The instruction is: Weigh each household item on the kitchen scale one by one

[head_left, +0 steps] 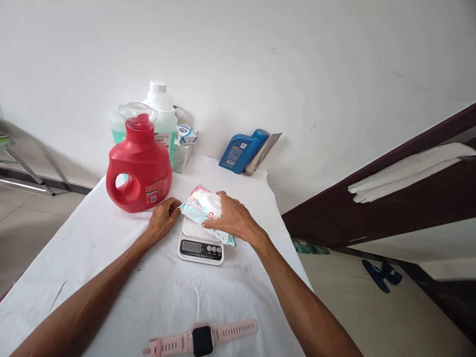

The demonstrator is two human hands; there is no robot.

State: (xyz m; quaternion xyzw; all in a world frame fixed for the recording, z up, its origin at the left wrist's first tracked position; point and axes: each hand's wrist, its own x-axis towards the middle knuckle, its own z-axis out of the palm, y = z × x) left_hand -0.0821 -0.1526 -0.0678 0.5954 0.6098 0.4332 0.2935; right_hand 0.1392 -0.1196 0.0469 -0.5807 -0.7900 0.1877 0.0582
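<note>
Wet-wipes pack [204, 207] at frame centre, laid flat on kitchen scale [201, 245]. Right hand [231, 216] spread over pack, steadying; left hand [163, 216] pinching its left edge.

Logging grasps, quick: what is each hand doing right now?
Left hand: pinching the wipes pack corner.
Right hand: flat on the pack, over the kitchen scale.

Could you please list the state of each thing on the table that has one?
Wipes pack: lid closed, lying on the scale, held by both hands.
Scale: display too small to read.
Red detergent jug: upright, capped.
Blue bottle: capped, leaning on the wall.
Pink watch: screen dark, strap open, flat.
Left hand: pinching the pack's corner.
Right hand: flat on the pack.
</note>
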